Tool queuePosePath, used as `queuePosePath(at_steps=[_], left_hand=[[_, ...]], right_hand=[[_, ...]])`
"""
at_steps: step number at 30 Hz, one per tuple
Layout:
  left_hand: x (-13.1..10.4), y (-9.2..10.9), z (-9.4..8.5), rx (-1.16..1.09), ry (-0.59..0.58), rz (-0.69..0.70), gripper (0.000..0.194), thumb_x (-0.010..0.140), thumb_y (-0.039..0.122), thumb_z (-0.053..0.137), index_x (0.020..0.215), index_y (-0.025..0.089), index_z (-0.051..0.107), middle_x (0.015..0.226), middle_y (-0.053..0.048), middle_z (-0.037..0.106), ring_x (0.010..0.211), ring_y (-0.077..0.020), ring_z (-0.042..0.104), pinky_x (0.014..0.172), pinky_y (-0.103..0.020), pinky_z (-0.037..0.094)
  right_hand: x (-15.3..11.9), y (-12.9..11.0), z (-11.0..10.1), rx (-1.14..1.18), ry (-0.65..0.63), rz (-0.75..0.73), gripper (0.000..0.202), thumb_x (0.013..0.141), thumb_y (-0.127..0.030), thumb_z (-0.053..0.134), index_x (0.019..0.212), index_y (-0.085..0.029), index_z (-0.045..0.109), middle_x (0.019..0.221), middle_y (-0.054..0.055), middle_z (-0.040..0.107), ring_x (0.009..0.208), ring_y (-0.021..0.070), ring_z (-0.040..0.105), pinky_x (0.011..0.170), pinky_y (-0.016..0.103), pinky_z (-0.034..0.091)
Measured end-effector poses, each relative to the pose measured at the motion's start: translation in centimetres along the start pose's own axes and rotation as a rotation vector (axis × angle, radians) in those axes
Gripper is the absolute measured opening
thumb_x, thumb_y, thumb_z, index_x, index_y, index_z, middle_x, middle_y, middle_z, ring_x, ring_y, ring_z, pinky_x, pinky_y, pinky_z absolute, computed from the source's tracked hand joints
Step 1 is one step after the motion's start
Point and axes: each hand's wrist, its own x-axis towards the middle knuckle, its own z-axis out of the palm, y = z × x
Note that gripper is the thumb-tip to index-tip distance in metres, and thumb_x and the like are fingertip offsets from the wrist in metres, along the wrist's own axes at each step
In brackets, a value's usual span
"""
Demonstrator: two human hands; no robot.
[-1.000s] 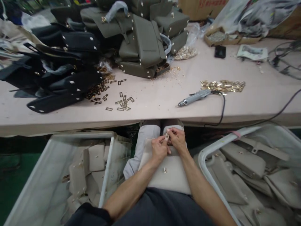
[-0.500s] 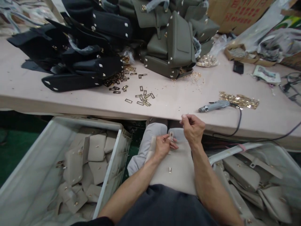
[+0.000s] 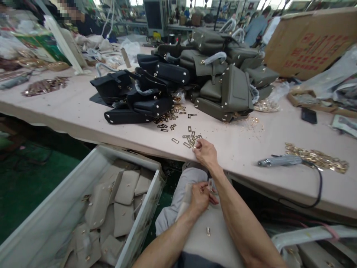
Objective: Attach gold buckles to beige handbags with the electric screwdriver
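Right hand (image 3: pixel 205 152) is up at the near edge of the tabletop (image 3: pixel 117 128), fingers curled onto the scattered gold buckles (image 3: pixel 191 140), though I can't tell if it's actually got one pinched. Left hand (image 3: pixel 201 197) is down in the lap, pinching a small metal clasp (image 3: pixel 210 184) against the beige bag flap (image 3: pixel 212 227). Those buckles sit so close to the edge that a sloppy swipe could knock a few to the floor. The flap could slide off the lap too.
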Motion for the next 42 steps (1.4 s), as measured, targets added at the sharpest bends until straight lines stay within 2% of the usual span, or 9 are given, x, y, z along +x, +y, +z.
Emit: queuePosePath(at_steps=[5, 9, 12, 15, 19, 23, 29, 35, 42], left_hand=[[0.2, -0.1, -0.8, 0.024, 0.037, 0.042, 0.033, 0.085, 0.044, 0.062, 0.086, 0.012, 0.068, 0.053, -0.006, 0.069, 0.041, -0.0175, 0.064, 0.044, -0.025, 0.054], [0.4, -0.5, -0.7, 0.019, 0.045, 0.052, 0.034, 0.085, 0.045, 0.063, 0.089, 0.012, 0.067, 0.068, -0.008, 0.075, 0.043, -0.0169, 0.066, 0.041, -0.025, 0.053], [0.3, -0.5, -0.4, 0.016, 0.030, 0.057, 0.034, 0.085, 0.044, 0.064, 0.092, 0.011, 0.067, 0.083, -0.012, 0.078, 0.045, -0.0158, 0.068, 0.043, -0.025, 0.055], [0.2, -0.2, -0.2, 0.021, 0.011, 0.042, 0.032, 0.085, 0.041, 0.063, 0.094, 0.011, 0.068, 0.083, -0.013, 0.079, 0.045, -0.0158, 0.068, 0.045, -0.025, 0.056], [0.4, -0.3, -0.1, 0.051, -0.028, 0.001, 0.034, 0.088, 0.041, 0.063, 0.097, 0.009, 0.070, 0.072, -0.011, 0.077, 0.048, -0.0173, 0.070, 0.048, -0.025, 0.057], [0.8, -1.0, 0.2, 0.086, -0.064, -0.023, 0.042, 0.091, 0.045, 0.061, 0.106, 0.007, 0.071, 0.059, -0.007, 0.072, 0.047, -0.0198, 0.070, 0.049, -0.027, 0.058], [1.1, -1.5, 0.6, 0.058, -0.113, 0.019, 0.036, 0.090, 0.039, 0.062, 0.106, 0.009, 0.072, 0.065, -0.008, 0.074, 0.051, -0.0218, 0.073, 0.050, -0.029, 0.061], [1.2, -1.9, 0.7, 0.063, -0.140, -0.003, 0.036, 0.091, 0.038, 0.060, 0.109, 0.009, 0.071, 0.068, -0.008, 0.075, 0.058, -0.0232, 0.076, 0.057, -0.032, 0.065], [1.2, -2.2, 1.1, 0.042, -0.189, -0.006, 0.037, 0.088, 0.038, 0.064, 0.110, 0.009, 0.070, 0.075, -0.008, 0.075, 0.063, -0.0232, 0.077, 0.059, -0.030, 0.064]], right_hand=[[0.4, 0.2, 0.3, 0.104, -0.036, 0.039, 0.022, 0.078, -0.023, 0.070, 0.100, -0.025, 0.074, 0.084, 0.002, 0.073, 0.083, 0.0226, 0.066, 0.078, 0.034, 0.047], [-0.4, 1.0, -1.1, 0.423, 0.006, 0.016, 0.026, 0.079, -0.024, 0.066, 0.103, -0.021, 0.078, 0.077, 0.001, 0.066, 0.070, 0.0176, 0.058, 0.072, 0.032, 0.045], [-3.3, 2.2, -3.1, 0.711, -0.022, 0.036, 0.034, 0.082, -0.030, 0.068, 0.115, -0.021, 0.076, 0.075, -0.001, 0.059, 0.064, 0.0140, 0.049, 0.061, 0.028, 0.041], [-7.6, 3.9, -5.0, 0.843, -0.015, 0.109, 0.029, 0.084, -0.034, 0.073, 0.110, -0.021, 0.076, 0.078, -0.001, 0.058, 0.065, 0.0124, 0.050, 0.058, 0.026, 0.041], [-12.8, 6.5, -5.6, 0.815, 0.042, 0.232, 0.028, 0.083, -0.037, 0.077, 0.106, -0.020, 0.076, 0.076, -0.001, 0.060, 0.060, 0.0105, 0.050, 0.053, 0.024, 0.040], [-15.6, 8.6, -4.3, 0.823, 0.047, 0.371, 0.031, 0.080, -0.040, 0.080, 0.102, -0.018, 0.076, 0.071, 0.000, 0.064, 0.055, 0.0113, 0.052, 0.049, 0.024, 0.042], [-16.1, 9.4, -2.8, 0.790, -0.027, 0.393, 0.033, 0.081, -0.042, 0.079, 0.102, -0.016, 0.077, 0.070, 0.003, 0.069, 0.056, 0.0156, 0.062, 0.052, 0.027, 0.052], [-16.0, 10.0, -2.8, 0.742, 0.026, 0.360, 0.033, 0.080, -0.045, 0.079, 0.095, -0.016, 0.078, 0.080, 0.006, 0.072, 0.060, 0.0169, 0.066, 0.055, 0.028, 0.056], [-16.4, 10.6, -2.8, 0.702, 0.053, 0.350, 0.034, 0.082, -0.046, 0.076, 0.096, -0.016, 0.077, 0.080, 0.006, 0.072, 0.060, 0.0169, 0.067, 0.057, 0.029, 0.057]])
